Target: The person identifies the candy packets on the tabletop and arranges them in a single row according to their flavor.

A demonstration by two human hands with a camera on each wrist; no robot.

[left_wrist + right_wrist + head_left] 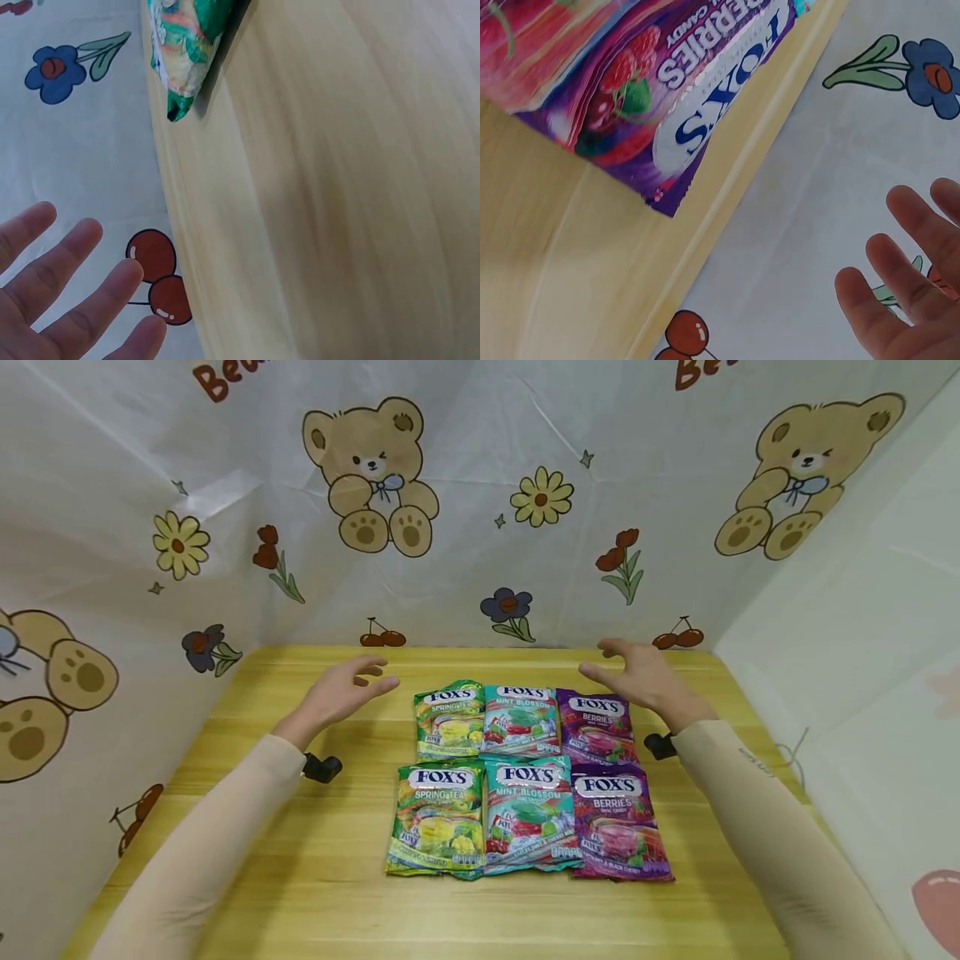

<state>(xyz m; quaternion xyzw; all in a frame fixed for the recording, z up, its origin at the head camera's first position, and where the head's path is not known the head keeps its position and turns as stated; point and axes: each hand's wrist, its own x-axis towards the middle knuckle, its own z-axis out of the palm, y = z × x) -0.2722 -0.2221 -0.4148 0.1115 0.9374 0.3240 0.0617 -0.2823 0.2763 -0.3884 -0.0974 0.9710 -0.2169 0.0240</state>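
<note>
Two rows of Fox's candy bags lie face up on the wooden table. In the back row are a green Spring Tea bag point(450, 722), a teal Mint Blossom bag point(521, 722) and a purple Berries bag point(597, 728). The front row repeats these kinds: Spring Tea bag point(437, 818), Mint Blossom bag point(530, 814), Berries bag point(621, 822). My left hand point(347, 691) hovers left of the back row, fingers relaxed and holding nothing. Above the back Berries bag's right corner, my right hand point(637, 677) is likewise relaxed, with nothing held.
A white sheet printed with bears point(382, 477) and flowers hangs behind the table point(330, 877) and along the left side. Black wrist mounts point(322, 768) sit on both wrists. A thin cable point(798, 756) is at the right table edge.
</note>
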